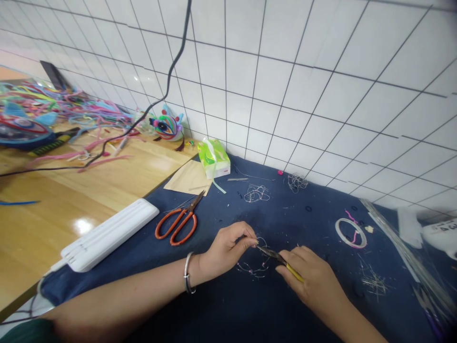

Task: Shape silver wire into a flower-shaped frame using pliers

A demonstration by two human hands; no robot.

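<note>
My left hand [228, 248], with a silver bangle at the wrist, pinches thin wire between thumb and fingertips. That wire belongs to a loose wire ring [253, 272] with small pinkish bits on it, just above the dark blue cloth. My right hand [312, 272] is closed around pliers [273, 254] with yellow handles. Their dark jaws point left and meet the wire at my left fingertips; whether they grip it I cannot tell. Orange-handled scissors [182, 219] lie left of my left hand. Beyond my hands is a tangled wire coil [256, 193].
Left stand a white power strip [110, 233] and a wooden table [117, 178] with colourful fuzzy stems [96, 112]. A tissue pack [216, 164] sits by the tiled wall. On the right are a tape roll [351, 233], wire scraps [374, 283] and a bundle of long wires [396, 245].
</note>
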